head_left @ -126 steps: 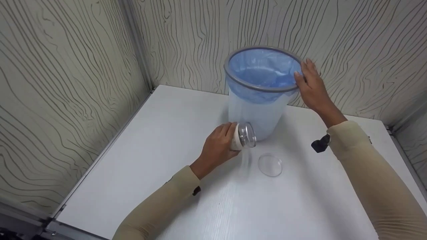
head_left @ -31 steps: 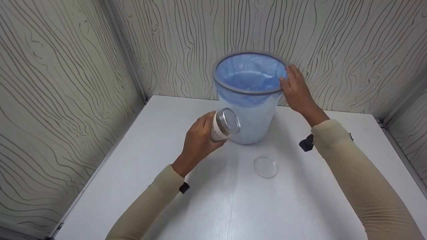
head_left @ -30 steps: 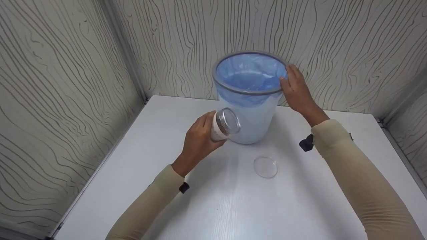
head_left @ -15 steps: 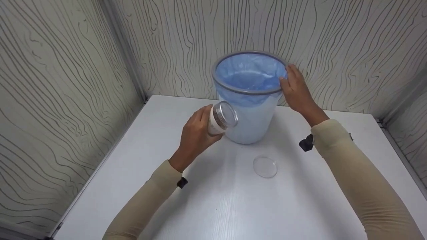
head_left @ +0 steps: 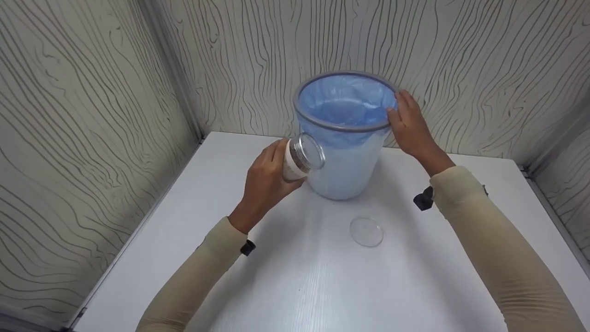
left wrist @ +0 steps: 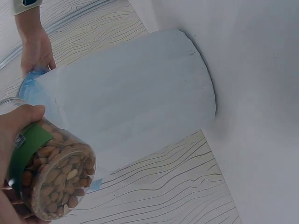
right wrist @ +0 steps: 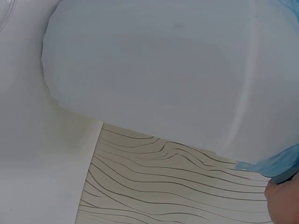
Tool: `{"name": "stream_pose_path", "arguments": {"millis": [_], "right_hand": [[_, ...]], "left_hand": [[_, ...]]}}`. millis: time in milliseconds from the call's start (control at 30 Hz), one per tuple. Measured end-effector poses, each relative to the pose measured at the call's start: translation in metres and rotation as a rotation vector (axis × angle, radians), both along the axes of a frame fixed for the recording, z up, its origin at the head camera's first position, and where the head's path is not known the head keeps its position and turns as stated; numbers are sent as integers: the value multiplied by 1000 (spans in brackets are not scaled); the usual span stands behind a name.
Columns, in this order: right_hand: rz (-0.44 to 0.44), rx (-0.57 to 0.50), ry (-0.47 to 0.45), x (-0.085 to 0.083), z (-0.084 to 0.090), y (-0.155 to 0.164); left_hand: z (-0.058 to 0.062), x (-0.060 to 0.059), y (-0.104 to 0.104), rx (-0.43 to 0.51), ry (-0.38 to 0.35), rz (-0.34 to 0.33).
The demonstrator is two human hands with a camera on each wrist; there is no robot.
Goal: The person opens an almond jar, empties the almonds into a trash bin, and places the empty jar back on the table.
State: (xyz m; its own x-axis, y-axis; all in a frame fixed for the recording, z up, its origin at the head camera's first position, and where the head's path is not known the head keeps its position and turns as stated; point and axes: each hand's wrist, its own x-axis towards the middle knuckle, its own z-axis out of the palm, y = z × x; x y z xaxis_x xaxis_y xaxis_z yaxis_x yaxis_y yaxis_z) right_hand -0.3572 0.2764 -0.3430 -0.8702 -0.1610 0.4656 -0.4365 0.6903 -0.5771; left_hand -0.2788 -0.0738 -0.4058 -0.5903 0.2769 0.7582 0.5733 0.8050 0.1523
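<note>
My left hand (head_left: pixel 265 177) grips a clear plastic jar (head_left: pixel 296 163) with a label around it, holding it tilted in front of the bin, its mouth toward the right. In the left wrist view the jar (left wrist: pixel 63 172) shows almonds (left wrist: pixel 58 184) through its clear base, and a green label. My right hand (head_left: pixel 410 127) holds the grey rim of a trash bin (head_left: pixel 341 173) at its right side, thumb over the inner edge. A blue bag (head_left: pixel 345 101) lines the bin. On the table in front lies a clear round lid (head_left: pixel 366 231).
The bin stands on a white table (head_left: pixel 295 286) near its back edge. A wall (head_left: pixel 258 60) with a wood-line pattern rises behind, and another (head_left: pixel 69 138) on the left. Dark wrist cameras (head_left: pixel 424 199) stick out from the sleeves.
Over the last second my left hand has raised the jar slightly and shifted it left, still tilted. Earlier it was lower and nearer the lid. My right hand keeps its hold on the rim.
</note>
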Motion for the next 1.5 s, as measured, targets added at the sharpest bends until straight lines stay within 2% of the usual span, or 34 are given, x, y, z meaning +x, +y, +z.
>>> {"name": "stream_pose_path", "arguments": {"millis": [600, 867, 1500], "right_hand": [[-25, 5, -6, 0, -2, -1], [12, -23, -22, -2, -2, 1], [-10, -5, -3, 0, -1, 0]], "left_hand": [[25, -6, -6, 27, 44, -18], [31, -9, -7, 14, 52, -1], [53, -21, -11, -6, 81, 19]]}}
